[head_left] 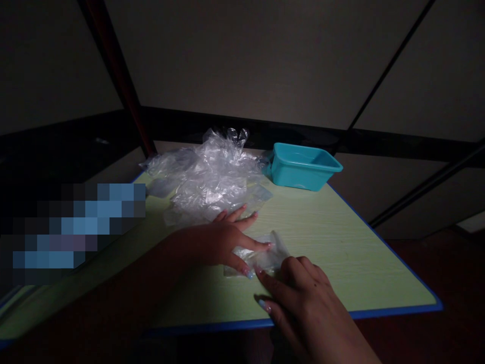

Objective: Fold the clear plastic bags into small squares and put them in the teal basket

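A small folded clear plastic bag [279, 247] lies flat near the front of the pale green table [364, 263]. My left hand [229, 240] rests across it with fingers spread, the index finger and thumb on the plastic. From the right, my right hand [308, 293] touches the bag's near edge with its index fingertip. Its thumb stands apart from that finger, while the other fingers curl in against the palm. Just beyond my left fingertips is a loose heap of crumpled clear plastic bags [212, 172].
At the table's far right end stands a turquoise plastic bin [299, 177], with plastic touching its left side. Blue edging [397, 307] runs around the table. A dark panelled wall [242, 65] rises behind. A blurred-out patch [91, 222] covers part of the left side.
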The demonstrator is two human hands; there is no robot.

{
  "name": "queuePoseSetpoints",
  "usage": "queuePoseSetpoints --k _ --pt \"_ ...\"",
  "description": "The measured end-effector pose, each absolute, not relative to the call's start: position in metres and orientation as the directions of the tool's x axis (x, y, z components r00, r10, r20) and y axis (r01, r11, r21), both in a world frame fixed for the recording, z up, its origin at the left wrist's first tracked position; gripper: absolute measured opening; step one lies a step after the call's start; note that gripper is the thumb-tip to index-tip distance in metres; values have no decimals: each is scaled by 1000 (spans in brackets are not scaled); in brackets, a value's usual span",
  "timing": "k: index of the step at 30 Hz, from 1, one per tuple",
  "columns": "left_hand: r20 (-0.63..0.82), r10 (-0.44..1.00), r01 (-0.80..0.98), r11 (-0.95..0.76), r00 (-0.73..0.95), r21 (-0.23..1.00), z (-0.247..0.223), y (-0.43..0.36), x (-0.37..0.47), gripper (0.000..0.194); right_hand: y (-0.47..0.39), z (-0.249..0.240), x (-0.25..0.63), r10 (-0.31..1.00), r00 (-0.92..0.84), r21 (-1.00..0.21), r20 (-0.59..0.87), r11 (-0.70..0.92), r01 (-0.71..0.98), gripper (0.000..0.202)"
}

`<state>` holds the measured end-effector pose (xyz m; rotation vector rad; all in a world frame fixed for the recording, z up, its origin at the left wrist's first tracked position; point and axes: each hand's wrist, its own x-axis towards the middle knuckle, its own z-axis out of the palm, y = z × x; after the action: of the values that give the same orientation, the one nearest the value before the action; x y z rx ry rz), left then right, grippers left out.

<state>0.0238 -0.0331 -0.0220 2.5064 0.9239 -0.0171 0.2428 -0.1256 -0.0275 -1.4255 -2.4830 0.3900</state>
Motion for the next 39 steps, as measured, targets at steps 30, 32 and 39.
queuePoseSetpoints --k 30,32,39 --pt "-205 607 631 -659 768 409 -22 -31 23 60 -133 -18 271 816 -536 -281 218 578 766 23" --pt "-212 610 636 -654 764 409 -21 -31 24 60 -133 -16 269 820 -528 -278 221 572 771 23" --pt "-228 607 641 -655 762 400 -20 -32 25 63 -132 -18 266 836 -516 -282 185 548 787 22"
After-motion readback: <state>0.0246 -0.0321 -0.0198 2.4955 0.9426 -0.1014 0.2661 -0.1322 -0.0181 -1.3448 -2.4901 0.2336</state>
